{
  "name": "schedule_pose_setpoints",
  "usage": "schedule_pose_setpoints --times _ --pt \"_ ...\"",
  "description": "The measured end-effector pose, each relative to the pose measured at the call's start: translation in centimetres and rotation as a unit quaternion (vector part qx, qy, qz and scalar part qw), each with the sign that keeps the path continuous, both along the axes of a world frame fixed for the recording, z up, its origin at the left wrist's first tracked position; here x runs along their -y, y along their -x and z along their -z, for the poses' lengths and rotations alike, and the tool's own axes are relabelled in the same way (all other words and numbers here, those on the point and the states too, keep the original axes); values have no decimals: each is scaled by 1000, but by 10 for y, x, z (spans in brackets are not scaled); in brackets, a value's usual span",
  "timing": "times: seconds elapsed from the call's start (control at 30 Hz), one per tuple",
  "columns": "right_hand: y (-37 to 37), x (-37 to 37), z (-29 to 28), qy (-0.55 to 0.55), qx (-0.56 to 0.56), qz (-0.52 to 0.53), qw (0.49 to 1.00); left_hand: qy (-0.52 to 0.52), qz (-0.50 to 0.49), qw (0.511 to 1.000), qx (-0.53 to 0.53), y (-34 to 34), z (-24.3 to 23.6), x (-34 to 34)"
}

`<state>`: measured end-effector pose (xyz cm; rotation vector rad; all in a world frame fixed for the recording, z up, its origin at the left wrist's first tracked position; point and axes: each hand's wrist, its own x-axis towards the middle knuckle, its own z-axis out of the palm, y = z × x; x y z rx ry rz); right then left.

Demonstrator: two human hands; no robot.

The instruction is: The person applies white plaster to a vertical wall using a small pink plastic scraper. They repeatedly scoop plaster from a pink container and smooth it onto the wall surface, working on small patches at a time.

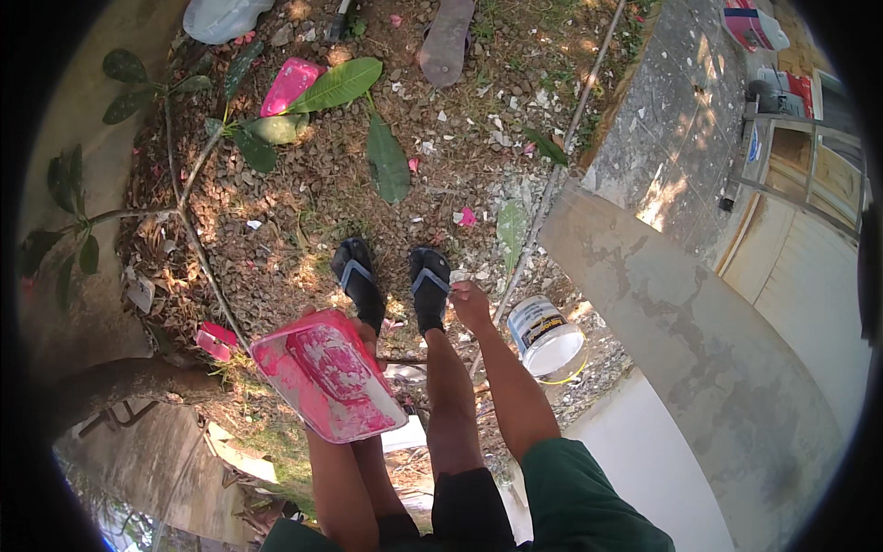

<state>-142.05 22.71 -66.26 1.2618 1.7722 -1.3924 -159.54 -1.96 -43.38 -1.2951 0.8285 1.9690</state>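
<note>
My left hand [366, 339] grips a pink plastic paint tray [322, 377] by its far end; most of the fingers are hidden behind it. Dried whitish paint coats the inside of the tray, which is held tilted in front of my left leg. My right hand [471, 307] is low beside my right foot, its fingers drawn together. Whether something small is between them I cannot make out. Close to the right hand, a white bucket [546, 337] with a yellow handle lies tipped on the ground. I wear dark flip-flops [430, 276] over dark socks.
A concrete slab [699, 331] runs along the right. On the left, a thin leafy branch [191, 230] lies across stony ground. Pink plastic pieces [292, 85], a loose sandal [446, 41] and a pale plastic container [223, 18] are farther off. A long stick [579, 110] lies right of my feet.
</note>
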Motion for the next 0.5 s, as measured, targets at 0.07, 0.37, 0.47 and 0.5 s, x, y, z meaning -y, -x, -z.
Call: schedule_pose_setpoints --times 0.07,0.37,0.47,0.5 --pt "16 -6 35 -50 25 23 998 20 -14 1000 14 -7 15 12" --pt "119 -33 87 -341 59 -40 937 80 -52 995 32 -2 40 54" --pt "133 -28 100 -370 112 -37 922 87 -50 994 30 -2 40 59" --pt "133 -27 101 -373 134 -36 917 89 -51 994 31 -3 39 59"
